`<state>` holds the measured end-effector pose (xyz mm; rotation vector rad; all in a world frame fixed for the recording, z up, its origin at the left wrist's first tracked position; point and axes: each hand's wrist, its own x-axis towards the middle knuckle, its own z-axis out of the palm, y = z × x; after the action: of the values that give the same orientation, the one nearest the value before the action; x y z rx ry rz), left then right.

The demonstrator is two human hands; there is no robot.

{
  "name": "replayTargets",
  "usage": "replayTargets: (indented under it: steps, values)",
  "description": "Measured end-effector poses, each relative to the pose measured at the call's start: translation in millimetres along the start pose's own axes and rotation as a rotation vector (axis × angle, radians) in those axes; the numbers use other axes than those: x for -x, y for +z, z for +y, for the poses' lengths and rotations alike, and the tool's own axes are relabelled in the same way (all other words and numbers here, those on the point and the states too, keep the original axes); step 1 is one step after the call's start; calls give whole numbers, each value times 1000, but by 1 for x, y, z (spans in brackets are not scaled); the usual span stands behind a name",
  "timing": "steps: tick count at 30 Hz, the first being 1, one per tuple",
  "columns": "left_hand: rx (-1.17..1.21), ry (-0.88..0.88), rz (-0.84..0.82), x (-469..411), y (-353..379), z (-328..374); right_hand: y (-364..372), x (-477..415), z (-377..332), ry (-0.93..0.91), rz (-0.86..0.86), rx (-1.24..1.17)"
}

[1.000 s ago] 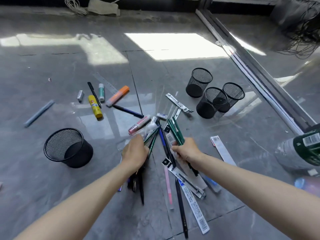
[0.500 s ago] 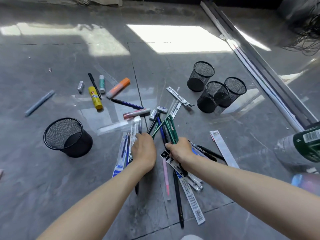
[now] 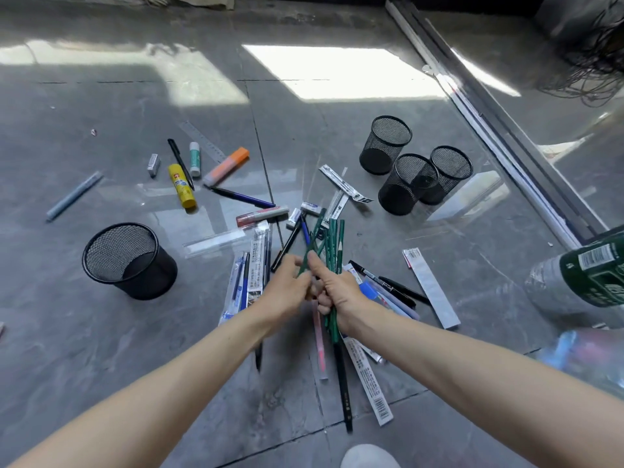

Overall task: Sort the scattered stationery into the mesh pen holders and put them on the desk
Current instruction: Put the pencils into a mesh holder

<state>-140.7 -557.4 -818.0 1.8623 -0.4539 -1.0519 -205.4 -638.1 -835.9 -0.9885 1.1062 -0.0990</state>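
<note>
My right hand [image 3: 337,292] grips a bundle of green pencils [image 3: 332,244] above the pile on the grey floor, tips pointing away from me. My left hand [image 3: 287,288] is beside it, fingers on one green pencil at the bundle's left edge. A wide black mesh holder [image 3: 130,260] stands to the left. Three narrow mesh holders stand together at the right: one at the back [image 3: 385,145], one in front [image 3: 407,184], one to the right [image 3: 447,173]. Packaged pens [image 3: 251,275], a clear ruler [image 3: 216,243] and black pens [image 3: 398,287] lie scattered around my hands.
Further left lie a yellow glue stick [image 3: 182,185], an orange highlighter [image 3: 226,165], a green-white glue stick [image 3: 195,158], an eraser [image 3: 153,163] and a grey-blue pen [image 3: 74,194]. A green-labelled bottle [image 3: 594,271] is at the right edge. A metal door track [image 3: 499,130] runs along the right.
My left hand left the packaged pens on the floor and moved right to meet my right hand. The green pencil bundle rose slightly from the pile.
</note>
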Motion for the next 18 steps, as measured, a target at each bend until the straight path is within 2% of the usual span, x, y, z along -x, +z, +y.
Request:
replayTargets:
  steps: [5,8,12,14,16,18]
  values:
    - [122,6,25,9,12,-1,12,11,-6,-41,71,39]
    - [129,15,17,8,10,-8,14,7,-10,-63,165,158]
    - [146,57,67,10,-2,-9,23,4,-14,-92,202,291]
    - [248,39,152,9,-13,-5,28,6,-16,-112,148,251]
    - [331,16,193,3,-24,-2,34,11,-18,-141,17,179]
    - [322,2,131,-1,-35,1,39,16,-17,-183,-90,240]
